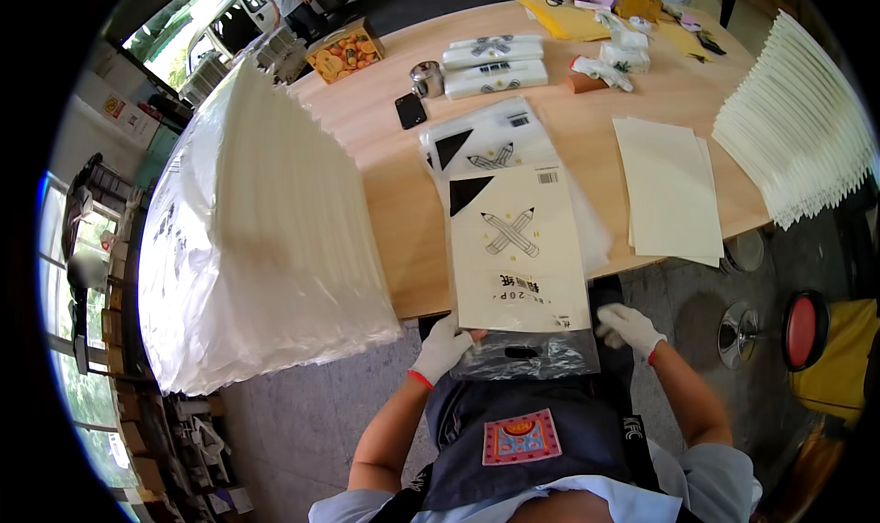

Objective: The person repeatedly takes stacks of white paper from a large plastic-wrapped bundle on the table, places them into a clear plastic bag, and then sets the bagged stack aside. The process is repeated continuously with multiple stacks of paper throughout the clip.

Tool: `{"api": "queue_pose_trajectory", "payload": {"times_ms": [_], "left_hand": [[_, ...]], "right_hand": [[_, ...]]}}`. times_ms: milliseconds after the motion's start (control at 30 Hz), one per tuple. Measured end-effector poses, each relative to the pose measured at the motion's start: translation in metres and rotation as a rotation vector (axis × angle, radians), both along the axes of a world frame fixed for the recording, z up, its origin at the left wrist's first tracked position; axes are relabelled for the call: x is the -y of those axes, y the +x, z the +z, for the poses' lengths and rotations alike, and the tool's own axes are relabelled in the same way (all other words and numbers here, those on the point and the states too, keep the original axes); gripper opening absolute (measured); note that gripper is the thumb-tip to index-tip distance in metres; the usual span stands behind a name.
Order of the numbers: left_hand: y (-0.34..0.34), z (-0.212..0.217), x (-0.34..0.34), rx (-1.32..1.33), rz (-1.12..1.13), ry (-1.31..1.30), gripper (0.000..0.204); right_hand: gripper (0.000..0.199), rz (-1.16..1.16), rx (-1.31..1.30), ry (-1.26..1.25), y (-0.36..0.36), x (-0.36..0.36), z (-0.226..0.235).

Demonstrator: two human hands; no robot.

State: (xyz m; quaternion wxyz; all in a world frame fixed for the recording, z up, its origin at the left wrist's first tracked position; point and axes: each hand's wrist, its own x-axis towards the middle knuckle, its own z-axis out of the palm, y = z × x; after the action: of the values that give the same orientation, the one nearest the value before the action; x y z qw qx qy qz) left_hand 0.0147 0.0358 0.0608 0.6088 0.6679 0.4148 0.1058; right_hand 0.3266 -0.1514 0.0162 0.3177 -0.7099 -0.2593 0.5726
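Note:
In front of me a clear plastic bag (518,289) lies over the table's near edge, printed with crossed pencils and a black corner. Cream paper fills most of it. Its see-through handle end (559,358), with a cut-out hole, hangs toward my lap. My left hand (446,347), in a white glove with a red cuff, grips the bag's left edge near that end, thumb on top. Just off the right edge is my right hand (629,329), gloved the same way; its fingers are blurred. More printed bags (495,124) lie flat beneath and beyond the filled one.
A tall stack of plastic-wrapped sheets (275,248) stands at left. Loose cream sheets (669,193) and a fanned paper stack (797,129) lie at right. Farther back are a phone (411,111), a metal pot (426,79), bundled bags (495,77) and a fruit-print box (346,52). A person (284,0) stands beyond.

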Motion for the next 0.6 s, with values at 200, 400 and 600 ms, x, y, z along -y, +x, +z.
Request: {"api": "queue_pose_trajectory", "payload": {"times_ms": [200,400,600], "left_hand": [[0.030,0.154,0.002,0.029,-0.103,0.517,0.017],[-0.066,0.281,0.018,0.208,0.107,1.180,0.017],[-0.187,0.359,-0.040,0.498,0.981,1.139,0.026]], "right_hand": [[0.035,-0.331,-0.893,0.420,-0.084,-0.068,-0.008],[0.039,0.059,-0.493,0.863,-0.106,-0.177,0.134],[0.034,0.338,-0.447,0.885,-0.192,-0.315,0.318]]}}
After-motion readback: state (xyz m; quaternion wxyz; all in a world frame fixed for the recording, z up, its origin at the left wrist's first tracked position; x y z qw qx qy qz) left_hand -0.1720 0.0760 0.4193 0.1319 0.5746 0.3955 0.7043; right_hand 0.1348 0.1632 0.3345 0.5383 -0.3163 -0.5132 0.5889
